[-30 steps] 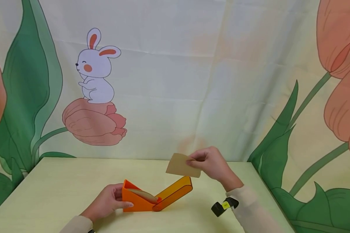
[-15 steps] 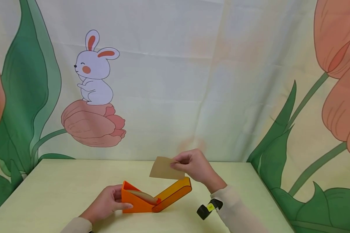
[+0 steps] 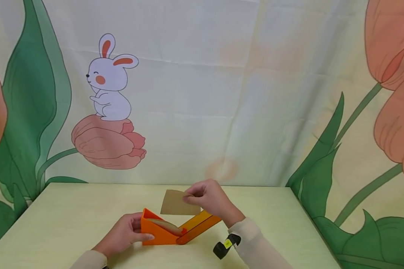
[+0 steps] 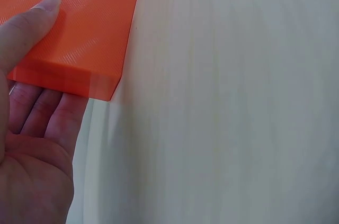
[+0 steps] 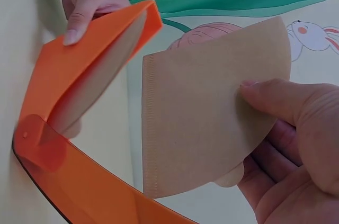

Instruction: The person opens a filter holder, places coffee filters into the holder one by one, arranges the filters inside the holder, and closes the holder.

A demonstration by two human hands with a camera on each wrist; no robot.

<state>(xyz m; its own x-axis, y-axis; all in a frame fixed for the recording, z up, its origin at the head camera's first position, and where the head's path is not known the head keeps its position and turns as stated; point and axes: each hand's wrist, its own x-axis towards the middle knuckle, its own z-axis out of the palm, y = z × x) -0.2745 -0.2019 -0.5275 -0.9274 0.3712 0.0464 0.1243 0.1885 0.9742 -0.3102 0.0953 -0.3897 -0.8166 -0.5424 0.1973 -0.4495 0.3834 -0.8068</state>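
An orange coffee filter holder stands on the table, its translucent orange lid swung out to the right on a hinge. Brown paper filters lie inside the holder's opening. My left hand grips the holder at its left end, thumb on the near face and fingers behind. Between thumb and fingers my right hand pinches a single brown coffee filter, which has a crimped straight edge and a small tab. That filter hangs above and behind the holder, apart from it. The hand partly covers the lid's end.
The pale wooden table ends at a hanging cloth printed with a rabbit and tulips. A black wrist camera sticks out from the right sleeve, low over the table.
My right hand has carried the coffee filter leftward and a little down, from beyond the lid's end toward the holder. The left hand and the holder have stayed in place.
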